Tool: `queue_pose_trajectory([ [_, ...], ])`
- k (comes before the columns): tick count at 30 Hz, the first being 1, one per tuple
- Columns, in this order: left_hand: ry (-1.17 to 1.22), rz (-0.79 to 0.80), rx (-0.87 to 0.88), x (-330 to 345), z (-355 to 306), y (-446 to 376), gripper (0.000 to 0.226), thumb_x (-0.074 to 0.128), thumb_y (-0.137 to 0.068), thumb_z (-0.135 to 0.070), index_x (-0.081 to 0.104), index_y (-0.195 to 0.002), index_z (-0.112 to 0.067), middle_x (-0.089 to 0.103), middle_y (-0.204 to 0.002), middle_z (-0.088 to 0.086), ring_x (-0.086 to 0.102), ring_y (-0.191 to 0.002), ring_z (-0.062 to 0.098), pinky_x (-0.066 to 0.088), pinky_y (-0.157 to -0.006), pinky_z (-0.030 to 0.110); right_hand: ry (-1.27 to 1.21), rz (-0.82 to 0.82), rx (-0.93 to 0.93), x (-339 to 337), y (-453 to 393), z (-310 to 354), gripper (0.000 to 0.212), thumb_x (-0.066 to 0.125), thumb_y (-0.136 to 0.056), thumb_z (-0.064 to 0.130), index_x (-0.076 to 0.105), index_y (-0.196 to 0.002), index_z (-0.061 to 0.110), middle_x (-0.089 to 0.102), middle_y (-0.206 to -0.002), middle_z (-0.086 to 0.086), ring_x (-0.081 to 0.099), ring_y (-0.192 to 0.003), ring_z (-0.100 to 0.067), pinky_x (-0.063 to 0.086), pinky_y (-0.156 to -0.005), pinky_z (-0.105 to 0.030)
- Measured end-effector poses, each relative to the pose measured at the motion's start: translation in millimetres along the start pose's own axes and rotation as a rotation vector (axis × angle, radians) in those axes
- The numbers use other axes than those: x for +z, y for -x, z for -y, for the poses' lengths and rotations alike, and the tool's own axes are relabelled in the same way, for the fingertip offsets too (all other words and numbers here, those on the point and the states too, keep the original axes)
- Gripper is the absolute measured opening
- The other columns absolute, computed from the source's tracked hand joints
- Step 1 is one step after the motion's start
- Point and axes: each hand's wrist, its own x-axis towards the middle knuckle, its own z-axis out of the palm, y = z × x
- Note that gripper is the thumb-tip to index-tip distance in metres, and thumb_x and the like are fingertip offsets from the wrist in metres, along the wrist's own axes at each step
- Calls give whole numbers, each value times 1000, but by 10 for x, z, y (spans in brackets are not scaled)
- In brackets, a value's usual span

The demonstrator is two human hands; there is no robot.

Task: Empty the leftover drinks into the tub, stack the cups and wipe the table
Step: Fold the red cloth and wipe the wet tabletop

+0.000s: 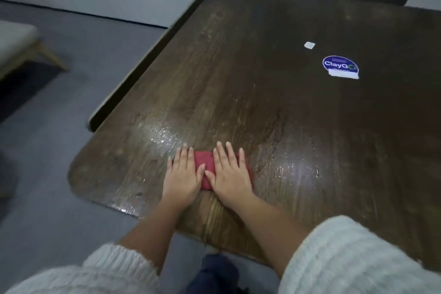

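Table, wet-streaked; red cloth on it; my left hand and right hand pressed flat on the cloth, side by side.

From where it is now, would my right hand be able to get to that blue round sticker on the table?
Probably yes. The right hand lies flat on the red cloth, and only bare wet tabletop separates it from the blue sticker. It looks like a long stretch forward.

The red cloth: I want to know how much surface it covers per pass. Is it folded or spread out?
Folded. The red cloth is a small compact pad, mostly hidden under the flat left hand and right hand pressing it on the table.
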Motion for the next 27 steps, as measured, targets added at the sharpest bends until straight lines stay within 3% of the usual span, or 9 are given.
queue_pose_trajectory([
  [6, -15, 0, -137, -62, 667, 816, 86, 1, -98, -57, 53, -132, 4, 50, -140, 21, 49, -129, 37, 37, -104, 57, -38, 73, -207, 157, 426, 724, 66, 24, -90, 51, 63, -130, 16, 58, -137, -6, 56, -126, -28, 39, -105, -52],
  [9, -28, -9, -173, -129, 1021, 1053, 100, -13, -89, -66, 39, -144, 0, 34, -152, 16, 31, -142, 31, 22, -114, 50, -61, 145, -320, 135, 468, 1060, 75, 9, -90, 52, 44, -146, 17, 40, -153, -10, 39, -139, -31, 29, -112, -53],
  [11, -12, -32, -170, -154, 1175, 1017, 110, -22, -80, -72, 29, -149, -3, 23, -158, 13, 18, -147, 27, 10, -118, 45, -71, 114, -295, 81, 417, 1172, 73, 10, -90, 53, 45, -145, 20, 40, -152, -8, 40, -139, -29, 29, -112, -52],
  [14, 1, -41, -185, -222, 1263, 715, 111, -19, -77, -75, 23, -151, -4, 16, -160, 11, 10, -149, 25, 5, -119, 42, -85, 144, -313, 88, 174, 1219, 71, 10, -93, 53, 36, -150, 21, 31, -157, -7, 31, -144, -29, 20, -116, -52],
  [16, 7, -46, -192, -268, 1319, 384, 100, -11, -78, -67, 20, -152, -6, 13, -161, 9, 6, -149, 23, 2, -119, 40, -123, 158, -267, 75, -97, 1222, 65, 21, -93, 54, 56, -137, 23, 53, -143, -5, 51, -131, -26, 39, -106, -50],
  [18, -7, -53, -172, -317, 1378, 104, 96, -10, -78, -62, 18, -152, -7, 12, -161, 9, 5, -149, 22, 0, -119, 38, -155, 190, -210, 43, -337, 1241, 61, 26, -90, 55, 64, -128, 25, 62, -133, -2, 60, -121, -24, 47, -98, -49],
  [20, -14, -72, -145, -373, 1475, -304, 95, -10, -79, -61, 17, -153, -7, 13, -161, 9, 5, -149, 21, -1, -119, 37, -160, 141, -172, 12, -694, 1239, 62, 24, -92, 54, 60, -133, 24, 57, -138, -2, 55, -127, -25, 42, -103, -50],
  [24, -13, -64, -66, -507, 1582, -1204, 88, -7, -85, -61, 12, -154, -10, 7, -162, 5, -1, -149, 18, -4, -119, 34, -156, 94, -193, -63, -1469, 1147, 76, -4, -90, 56, 18, -155, 22, 18, -162, -5, 14, -150, -28, 4, -119, -51],
  [27, -41, -48, -27, -561, 1617, -1938, 75, 1, -95, -58, 8, -154, -12, 3, -162, 4, -4, -149, 16, -7, -118, 32, -149, 45, -133, -142, -2102, 1005, 80, -11, -86, 57, 9, -156, 24, 8, -164, -3, 4, -151, -26, -1, -119, -49],
])
